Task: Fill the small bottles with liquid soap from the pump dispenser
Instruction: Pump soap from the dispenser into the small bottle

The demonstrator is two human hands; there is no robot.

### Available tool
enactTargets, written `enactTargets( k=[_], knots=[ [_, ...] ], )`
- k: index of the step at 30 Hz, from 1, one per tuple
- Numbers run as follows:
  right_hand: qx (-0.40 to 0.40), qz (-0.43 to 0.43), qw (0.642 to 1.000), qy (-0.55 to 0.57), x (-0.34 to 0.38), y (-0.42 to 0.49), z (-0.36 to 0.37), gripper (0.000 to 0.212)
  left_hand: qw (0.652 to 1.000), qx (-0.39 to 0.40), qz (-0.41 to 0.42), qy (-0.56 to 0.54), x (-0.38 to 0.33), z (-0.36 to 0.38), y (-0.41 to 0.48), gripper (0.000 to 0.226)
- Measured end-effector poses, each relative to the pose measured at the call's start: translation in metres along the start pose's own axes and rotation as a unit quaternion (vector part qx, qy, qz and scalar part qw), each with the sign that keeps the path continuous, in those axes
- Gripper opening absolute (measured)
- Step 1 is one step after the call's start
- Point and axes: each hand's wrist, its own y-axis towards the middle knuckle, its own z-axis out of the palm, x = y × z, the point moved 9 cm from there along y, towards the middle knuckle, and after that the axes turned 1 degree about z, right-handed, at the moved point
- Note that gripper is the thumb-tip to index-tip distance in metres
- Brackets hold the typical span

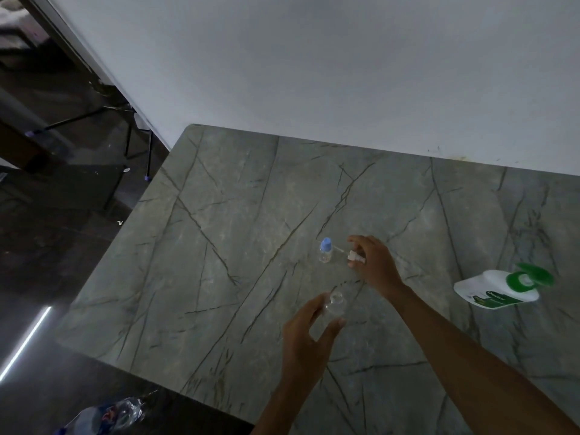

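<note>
Your left hand (309, 337) sits low in the middle of the table (219, 246), its fingers and thumb curled round a small clear bottle (335, 302) whose mouth is uncovered and faces up toward you. Your right hand (375, 265) reaches in from five o'clock and lies just past the left one, toward twelve o'clock; its fingertips pinch a white spray top (356, 258) lifted clear of any bottle, with its thin tube pointing out toward nine o'clock. Just beside the tip of that tube, at nine o'clock from your right hand, stands a second small bottle (325, 253), clear, upright and closed with a blue cap. The soap dispenser (496, 288), white with a green top, is at three o'clock on the table, well apart from both hands and both bottles; it is blurred, and you cannot tell whether it stands or lies on its side. A pale wall (314, 73) runs along the far edge at twelve o'clock. Off the table at seven o'clock, a crumpled plastic water bottle (110, 416) lies on the dark floor (47, 262)
</note>
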Motion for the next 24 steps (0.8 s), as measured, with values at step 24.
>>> enactTargets(
  k=[24],
  knots=[
    [-0.025, 0.048, 0.996, 0.075, -0.015, 0.003, -0.001, 0.071, 0.999, -0.005, -0.026, 0.018, 0.011, 0.000, 0.003, 0.043]
  ],
)
